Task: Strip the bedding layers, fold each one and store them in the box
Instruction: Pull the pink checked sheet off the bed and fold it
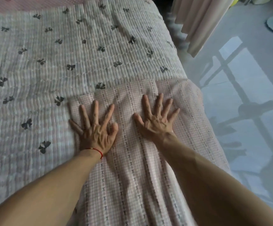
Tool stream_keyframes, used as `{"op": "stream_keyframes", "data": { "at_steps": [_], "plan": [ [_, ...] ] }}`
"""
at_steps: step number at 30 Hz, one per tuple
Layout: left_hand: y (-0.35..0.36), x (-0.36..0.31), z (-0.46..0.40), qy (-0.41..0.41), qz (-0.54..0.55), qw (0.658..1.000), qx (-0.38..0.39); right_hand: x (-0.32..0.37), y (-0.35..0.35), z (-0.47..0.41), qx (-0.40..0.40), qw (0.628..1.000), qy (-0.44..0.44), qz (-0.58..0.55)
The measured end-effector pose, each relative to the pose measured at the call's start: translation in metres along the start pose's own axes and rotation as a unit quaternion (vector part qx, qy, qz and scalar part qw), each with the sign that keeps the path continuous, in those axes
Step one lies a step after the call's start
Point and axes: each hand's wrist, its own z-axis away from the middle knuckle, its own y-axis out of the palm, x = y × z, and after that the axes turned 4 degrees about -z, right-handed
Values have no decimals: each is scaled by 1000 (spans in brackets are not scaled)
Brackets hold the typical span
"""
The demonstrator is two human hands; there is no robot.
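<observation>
Left hand [96, 131] and right hand [157, 121] lie flat, fingers spread, on a pink checked sheet [132, 176] (folded strip, lower centre-right of frame) atop the bow-print quilt [51, 62].

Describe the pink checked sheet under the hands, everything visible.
The pink checked sheet is thin woven-looking fabric with fine pink-white checks and lengthwise rows of small dark marks. It lies as a creased strip along the bed's right edge, over the bow-print quilt. The left hand and right hand press flat on it, fingers spread.
</observation>
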Motion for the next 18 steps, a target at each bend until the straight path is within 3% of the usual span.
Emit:
{"op": "stream_keyframes", "data": {
  "at_steps": [3, 6, 8, 12, 18],
  "plan": [
    [2, 3, -11, 13, -17, 1000, 3, 7, -10, -4, 17, 1000, 2, -7],
    [4, 2, -13, 18, -18, 1000, 6, 13, 1, 23, -37, 999, 5, -15],
    [4, 1, -15, 16, -20, 1000, 7, 18, 22, 68, -60, 998, 5, -34],
    [1, 5, -14, 36, -29, 999, 13, 32, 73, 173, -87, 992, 88, -30],
    [-4, 7, -20, 43, -11, 999, 28, 24, 98, 164, -95, 991, 94, -2]
  ]
}}
